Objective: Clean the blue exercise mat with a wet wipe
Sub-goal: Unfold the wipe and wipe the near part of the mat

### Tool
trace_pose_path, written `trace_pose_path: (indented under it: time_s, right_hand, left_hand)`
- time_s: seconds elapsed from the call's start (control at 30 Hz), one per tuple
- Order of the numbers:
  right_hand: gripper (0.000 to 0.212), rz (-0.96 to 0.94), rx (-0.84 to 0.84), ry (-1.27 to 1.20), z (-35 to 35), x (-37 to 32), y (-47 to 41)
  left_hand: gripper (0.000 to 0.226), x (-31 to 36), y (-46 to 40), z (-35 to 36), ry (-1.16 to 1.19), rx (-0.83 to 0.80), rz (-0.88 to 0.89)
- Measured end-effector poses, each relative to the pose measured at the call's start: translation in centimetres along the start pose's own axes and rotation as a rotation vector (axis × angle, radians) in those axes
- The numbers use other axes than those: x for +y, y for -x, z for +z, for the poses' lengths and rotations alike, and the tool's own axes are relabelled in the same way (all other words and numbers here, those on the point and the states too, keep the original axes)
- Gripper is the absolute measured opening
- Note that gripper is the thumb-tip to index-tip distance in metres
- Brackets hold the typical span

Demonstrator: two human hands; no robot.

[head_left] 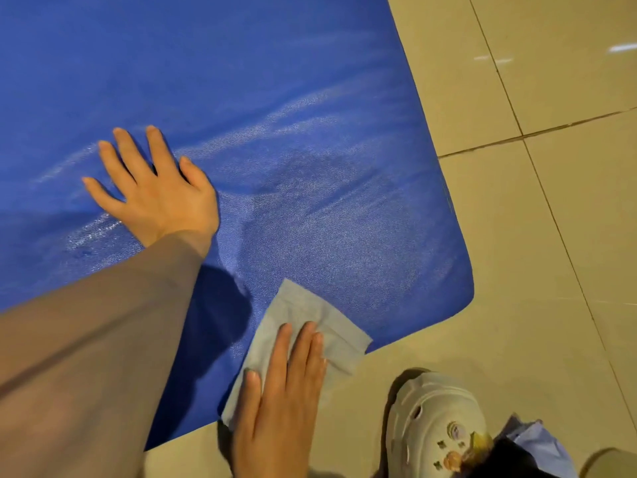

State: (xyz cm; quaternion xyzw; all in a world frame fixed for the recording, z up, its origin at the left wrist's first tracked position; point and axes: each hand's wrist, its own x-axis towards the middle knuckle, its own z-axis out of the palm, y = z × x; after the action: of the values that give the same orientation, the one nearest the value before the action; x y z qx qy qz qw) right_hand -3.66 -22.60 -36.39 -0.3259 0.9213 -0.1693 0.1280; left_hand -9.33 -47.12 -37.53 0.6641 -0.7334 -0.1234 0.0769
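Observation:
A blue exercise mat [275, 81] covers most of the view, lying on a tiled floor, with shiny damp streaks across its surface. My left hand [155, 188] lies flat on the mat with its fingers spread. A pale wet wipe [306, 315] is spread over the mat's near edge, close to the rounded corner. My right hand [279, 398] presses on the wipe with straight fingers, and part of the wipe hangs over onto the floor.
Beige floor tiles [551, 201] with dark grout lines lie to the right and in front of the mat. A pale clog with charms [434, 422] stands on the floor at the bottom right, beside dark and light blue fabric [537, 443].

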Motion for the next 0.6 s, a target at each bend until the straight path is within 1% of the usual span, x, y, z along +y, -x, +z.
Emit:
trace_pose_path:
  time_s: [0.07, 0.13, 0.2, 0.3, 0.37, 0.43, 0.47, 0.5, 0.6]
  right_hand:
    - [0.058, -0.088, -0.041, 0.089, -0.6, 1.3, -1.5]
    - [0.057, -0.151, -0.045, 0.144, -1.9, 4.3, -4.8]
    - [0.060, -0.079, 0.006, 0.174, -3.8, 7.5, -9.8]
    - [0.071, 0.120, 0.032, 0.215, -6.6, 10.1, -18.1]
    - [0.071, 0.237, 0.055, 0.201, -6.9, 9.6, -22.5]
    - [0.064, 0.287, 0.113, 0.218, -5.8, 7.7, -25.1]
    - [0.062, 0.269, 0.122, 0.231, -4.9, 6.4, -25.7]
    - [0.061, 0.210, 0.119, 0.239, -3.9, 4.8, -25.9]
    - [0.067, -0.139, 0.090, 0.228, -0.7, -0.4, -24.8]
  left_hand:
    - [0.056, 0.0, 0.0, 0.0, 0.004, -0.001, -0.006]
    - [0.056, 0.0, 0.0, 0.0, 0.003, 0.005, -0.007]
    - [0.056, 0.1, 0.0, 0.0, -0.002, 0.004, -0.009]
    - [0.055, 0.1, 0.0, -0.1, 0.003, -0.007, -0.013]
    - [0.055, 0.1, -0.1, 0.0, 0.008, -0.002, -0.016]
    - [0.055, 0.1, -0.2, 0.0, 0.006, -0.002, -0.020]
    - [0.055, 0.1, -0.2, 0.1, 0.007, 0.000, -0.022]
    - [0.055, 0.1, -0.2, 0.1, 0.011, 0.006, -0.022]
    - [0.053, 0.0, -0.1, 0.4, 0.030, 0.060, -0.016]
